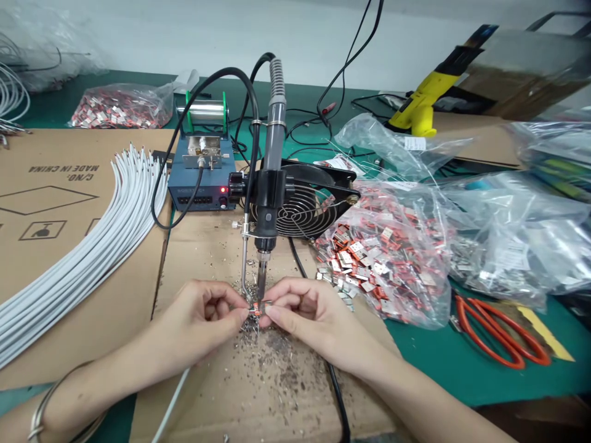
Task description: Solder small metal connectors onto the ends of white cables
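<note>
Left hand (207, 314) is pinching the left end of a tiny orange-and-metal connector (257, 309) with thumb and index, right hand (307, 311) pinching the other end. It's right at the soldering iron (266, 218) tip, can't tell if they touch, roughly midway between the side edges of the crumb-littered cardboard sheet (212, 387). Soldering station (198, 178) is by that sheet's back left corner, orange-handled scissors (501, 333) near the counter's (438, 369) front right edge.
</note>
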The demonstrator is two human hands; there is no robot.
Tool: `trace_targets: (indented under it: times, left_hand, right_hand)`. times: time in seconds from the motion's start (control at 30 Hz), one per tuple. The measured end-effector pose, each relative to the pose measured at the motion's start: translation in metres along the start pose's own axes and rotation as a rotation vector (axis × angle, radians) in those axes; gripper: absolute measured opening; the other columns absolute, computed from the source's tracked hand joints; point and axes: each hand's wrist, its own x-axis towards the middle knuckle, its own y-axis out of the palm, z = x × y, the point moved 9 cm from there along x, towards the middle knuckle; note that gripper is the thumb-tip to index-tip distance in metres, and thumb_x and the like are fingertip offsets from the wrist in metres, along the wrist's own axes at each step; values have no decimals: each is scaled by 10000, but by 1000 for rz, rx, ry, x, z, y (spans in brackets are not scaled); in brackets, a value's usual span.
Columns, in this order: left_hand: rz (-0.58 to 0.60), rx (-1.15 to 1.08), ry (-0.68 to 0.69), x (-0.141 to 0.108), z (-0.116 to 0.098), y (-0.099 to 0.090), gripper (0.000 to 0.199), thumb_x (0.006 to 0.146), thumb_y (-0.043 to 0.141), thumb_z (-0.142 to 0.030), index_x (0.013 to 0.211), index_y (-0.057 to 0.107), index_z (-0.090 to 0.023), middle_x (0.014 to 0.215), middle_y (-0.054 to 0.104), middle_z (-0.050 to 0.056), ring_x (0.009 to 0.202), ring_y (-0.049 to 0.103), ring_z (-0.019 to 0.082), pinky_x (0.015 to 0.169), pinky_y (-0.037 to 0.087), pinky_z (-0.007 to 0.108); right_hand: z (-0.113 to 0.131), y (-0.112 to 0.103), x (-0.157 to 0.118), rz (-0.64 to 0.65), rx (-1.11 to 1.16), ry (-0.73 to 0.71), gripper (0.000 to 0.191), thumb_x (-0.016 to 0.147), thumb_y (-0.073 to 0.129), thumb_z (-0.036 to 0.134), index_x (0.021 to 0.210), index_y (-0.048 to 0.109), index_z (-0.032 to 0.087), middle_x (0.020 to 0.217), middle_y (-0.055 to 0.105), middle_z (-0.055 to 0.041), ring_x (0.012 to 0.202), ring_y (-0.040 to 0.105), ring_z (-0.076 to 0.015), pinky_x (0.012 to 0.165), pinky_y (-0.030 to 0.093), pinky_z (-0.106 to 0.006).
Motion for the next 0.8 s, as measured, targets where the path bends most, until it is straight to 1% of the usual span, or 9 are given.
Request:
trace_targets:
  times: [0.23, 0.33, 0.47, 0.8]
  left_hand:
    - [-3, 26, -14, -3, 0, 0, 295, 801, 523, -372, 835, 574, -83, 498, 369, -49, 372, 361, 25, 336, 296, 113]
    - [2, 12, -1, -5, -3, 1, 293, 799, 524, -367, 835, 574, -80, 506, 371, -49, 369, 362, 25, 328, 302, 117]
    - [-5, -9, 25, -7, -6, 2, 290, 810, 510, -360, 832, 568, -76, 494, 364, -50, 364, 369, 29, 320, 296, 120]
    - [16, -21, 16, -7, -4, 3, 312, 818, 509, -391, 843, 569, -85, 513, 368, -47, 376, 360, 19, 347, 306, 108]
  right_hand:
    - [2, 0, -1, 1, 31, -13, 162, 745, 630, 206, 816, 555, 81, 759, 654, -79, 652, 593, -37, 581, 421, -99]
    - [3, 0, -2, 16, 28, -19, 177, 756, 630, 244, 808, 557, 91, 749, 648, -72, 670, 598, -58, 606, 437, -132]
    - [5, 0, -4, 48, -11, -40, 214, 759, 629, 289, 814, 560, 94, 759, 643, -85, 684, 589, -90, 618, 436, -183]
    - [9, 1, -4, 57, -18, -66, 186, 762, 626, 252, 806, 558, 85, 761, 646, -85, 675, 579, -63, 625, 434, -152]
